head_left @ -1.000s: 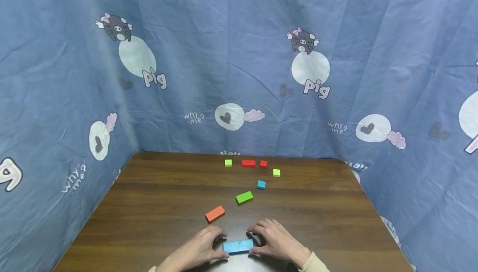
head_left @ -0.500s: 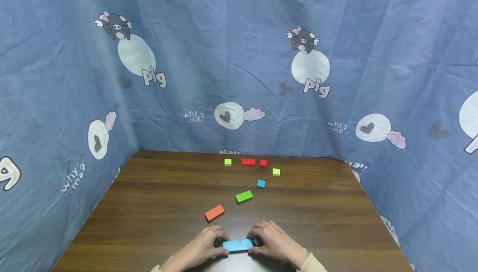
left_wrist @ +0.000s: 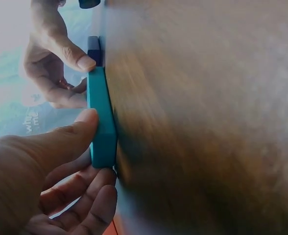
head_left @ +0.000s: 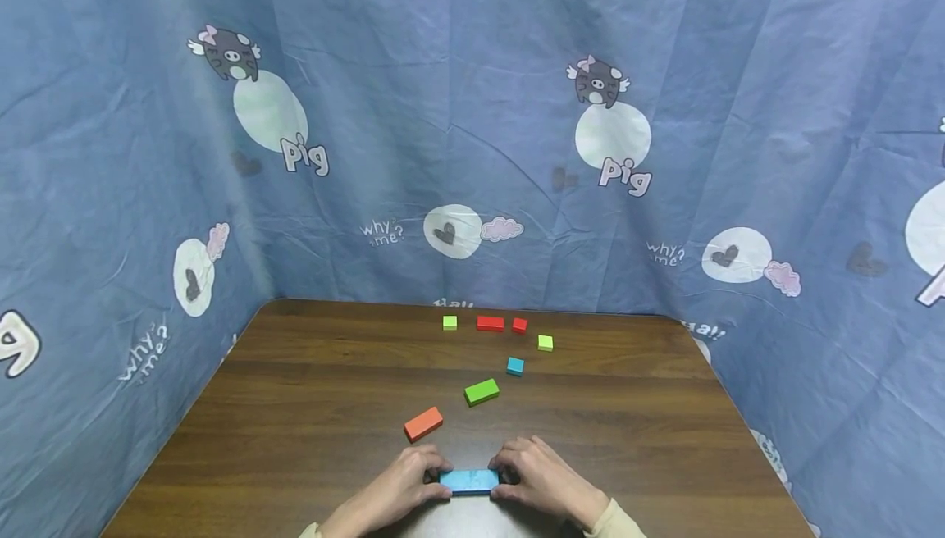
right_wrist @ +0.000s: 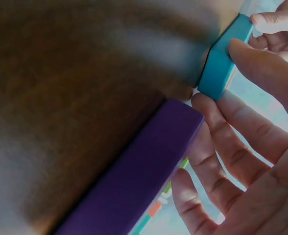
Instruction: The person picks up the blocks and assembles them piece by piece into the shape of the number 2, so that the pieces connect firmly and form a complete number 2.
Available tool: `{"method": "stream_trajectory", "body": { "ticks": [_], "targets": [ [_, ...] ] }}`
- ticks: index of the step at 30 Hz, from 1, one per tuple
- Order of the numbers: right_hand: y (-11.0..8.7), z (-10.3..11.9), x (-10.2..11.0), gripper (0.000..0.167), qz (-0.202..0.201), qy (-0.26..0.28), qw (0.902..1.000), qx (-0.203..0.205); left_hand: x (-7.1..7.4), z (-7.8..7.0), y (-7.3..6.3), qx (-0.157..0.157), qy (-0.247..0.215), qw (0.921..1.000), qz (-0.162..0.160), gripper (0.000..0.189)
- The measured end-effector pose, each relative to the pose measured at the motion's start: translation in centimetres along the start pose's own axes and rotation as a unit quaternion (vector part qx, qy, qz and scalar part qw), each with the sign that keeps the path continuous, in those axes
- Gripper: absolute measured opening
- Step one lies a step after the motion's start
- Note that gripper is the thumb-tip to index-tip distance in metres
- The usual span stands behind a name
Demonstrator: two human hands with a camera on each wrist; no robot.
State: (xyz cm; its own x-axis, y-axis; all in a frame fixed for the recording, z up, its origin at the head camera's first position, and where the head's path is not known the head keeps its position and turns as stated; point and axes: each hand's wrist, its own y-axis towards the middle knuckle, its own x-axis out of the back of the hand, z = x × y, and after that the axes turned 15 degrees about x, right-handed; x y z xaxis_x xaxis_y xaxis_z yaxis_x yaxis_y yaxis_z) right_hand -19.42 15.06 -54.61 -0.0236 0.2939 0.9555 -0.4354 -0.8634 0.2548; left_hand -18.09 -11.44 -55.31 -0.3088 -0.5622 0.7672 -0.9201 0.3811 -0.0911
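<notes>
A long blue block [head_left: 469, 481] lies lengthwise across the wooden table near its front. My left hand [head_left: 402, 485] pinches its left end, with the thumb on the near side and fingers behind. At the right end my right hand [head_left: 542, 476] grips it the same way. Both wrist views show the block as teal [left_wrist: 103, 112], with thumbs on its face. Beside the right hand's lower fingers, a purple block [right_wrist: 139, 156] stands close in the right wrist view. From the head that purple block is mostly hidden by the right hand.
Beyond the hands lie an orange block [head_left: 423, 424], a green block [head_left: 481, 392] and a small blue block [head_left: 515, 367]. Further back are two small lime blocks, a red block [head_left: 490, 323] and a small red block [head_left: 520, 325]. A patterned blue curtain [head_left: 472, 152] hangs behind the table.
The fingers of both hands have closed in on the ends of the blue block. That block has shifted slightly away from the person and lies straighter. The other blocks have stayed put.
</notes>
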Motion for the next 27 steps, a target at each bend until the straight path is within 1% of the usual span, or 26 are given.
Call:
{"method": "stream_trajectory", "body": {
  "ticks": [5, 8, 12, 16, 20, 23, 27],
  "targets": [
    [0.3, -0.2, 0.2, 0.029, 0.009, -0.001, 0.9999, -0.005, 0.1, 0.0, 0.2, -0.002, 0.01, 0.9999, -0.006, 0.031],
    [0.4, -0.4, 0.1, 0.028, 0.01, -0.001, 0.9999, -0.007, 0.0, 0.2, 0.5, -0.018, 0.008, 0.9996, -0.022, 0.028],
    [0.4, -0.9, 0.0, 0.027, 0.0, -0.012, 0.9999, -0.007, -0.1, 0.5, 0.9, -0.035, -0.008, 0.9983, -0.045, 0.026],
    [0.5, -1.4, 0.0, 0.026, -0.017, -0.004, 0.9998, -0.006, -0.2, 0.9, 1.3, -0.027, -0.043, 0.9975, -0.049, 0.025],
    [0.9, -2.0, 0.0, 0.025, -0.027, 0.031, 0.9991, -0.012, 0.0, 1.1, 1.9, -0.02, -0.05, 0.9972, -0.052, 0.025],
    [1.1, -2.3, 0.0, 0.023, -0.026, 0.051, 0.9981, -0.022, 0.1, 1.4, 2.2, -0.019, -0.052, 0.9969, -0.056, 0.025],
    [1.3, -2.6, 0.0, 0.023, -0.021, 0.06, 0.9975, -0.032, 0.0, 1.9, 2.5, -0.015, -0.068, 0.9954, -0.066, 0.025]
  ]
}}
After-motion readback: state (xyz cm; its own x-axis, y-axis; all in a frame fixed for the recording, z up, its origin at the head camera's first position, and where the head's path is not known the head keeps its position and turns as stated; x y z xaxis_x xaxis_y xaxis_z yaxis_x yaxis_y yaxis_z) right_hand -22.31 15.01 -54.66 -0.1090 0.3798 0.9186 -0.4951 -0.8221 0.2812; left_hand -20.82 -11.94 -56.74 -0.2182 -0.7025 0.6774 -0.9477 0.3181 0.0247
